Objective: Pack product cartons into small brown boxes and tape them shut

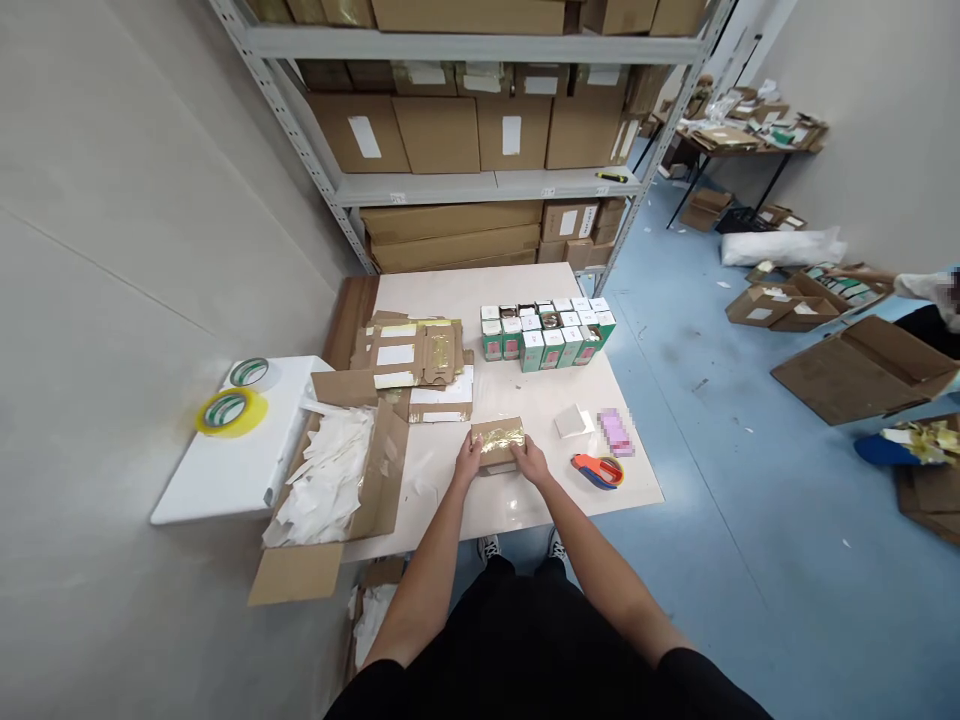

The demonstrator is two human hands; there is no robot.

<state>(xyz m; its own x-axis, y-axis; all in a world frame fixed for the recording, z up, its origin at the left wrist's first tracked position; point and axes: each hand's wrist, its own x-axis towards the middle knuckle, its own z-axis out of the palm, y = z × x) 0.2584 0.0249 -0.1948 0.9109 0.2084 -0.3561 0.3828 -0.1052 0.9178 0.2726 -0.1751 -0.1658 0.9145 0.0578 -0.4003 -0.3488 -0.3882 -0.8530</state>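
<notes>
A small brown cardboard box (pixel 496 430) with shiny clear tape across its top sits between my hands near the front edge of the table. My left hand (pixel 467 460) grips its left side, and my right hand (pixel 531 461) grips its right side. Right of the box are a small white box (pixel 574 421), a pinkish-purple item (pixel 616 432) that is blurred, and a red and blue tape dispenser (pixel 598 471). Behind them stand several green and white boxes (pixel 551 345) in rows.
Flattened cardboard (pixel 435 355) is stacked on the table's left. An open carton (pixel 386 480) of white paper pieces stands beside it. Tape rolls (pixel 231 411) lie on a white surface (pixel 217 470). A shelf rack (pixel 450 186) rises behind the table. At far right, a person's arm (pixel 870 275) reaches toward cartons.
</notes>
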